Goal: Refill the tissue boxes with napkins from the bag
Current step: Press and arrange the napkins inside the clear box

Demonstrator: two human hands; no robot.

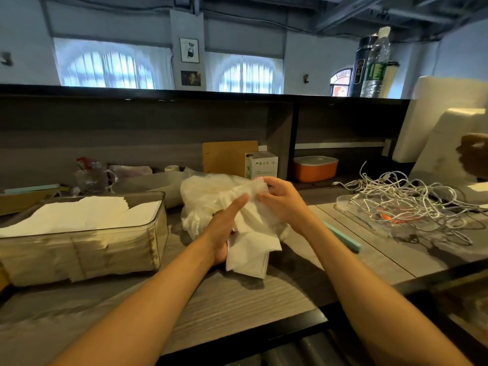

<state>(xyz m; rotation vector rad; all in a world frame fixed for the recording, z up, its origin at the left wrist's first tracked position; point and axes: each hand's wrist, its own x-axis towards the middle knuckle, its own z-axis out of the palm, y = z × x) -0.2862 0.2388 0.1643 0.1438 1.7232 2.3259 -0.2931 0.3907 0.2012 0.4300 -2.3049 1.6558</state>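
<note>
A crumpled clear plastic bag [208, 199] of white paper napkins [250, 249] is gripped by both hands' curled fingers, left hand [221, 233] and right hand [280, 199], right of a clear napkin-filled tissue box [79, 233] on the grey bench [237, 294].

Tangled white wires [404, 199] piled on the right of the tabletop [264, 291]. Orange box [314, 169] behind. Maybe a glass jar [91, 178], far left.

I count one clear tissue box [87, 241] on my desk; one plastic bag [203, 196]; two bottles [369, 62] on the shelf top; one orange container [314, 169]; two framed pictures [189, 50]; three arched windows [111, 66].
</note>
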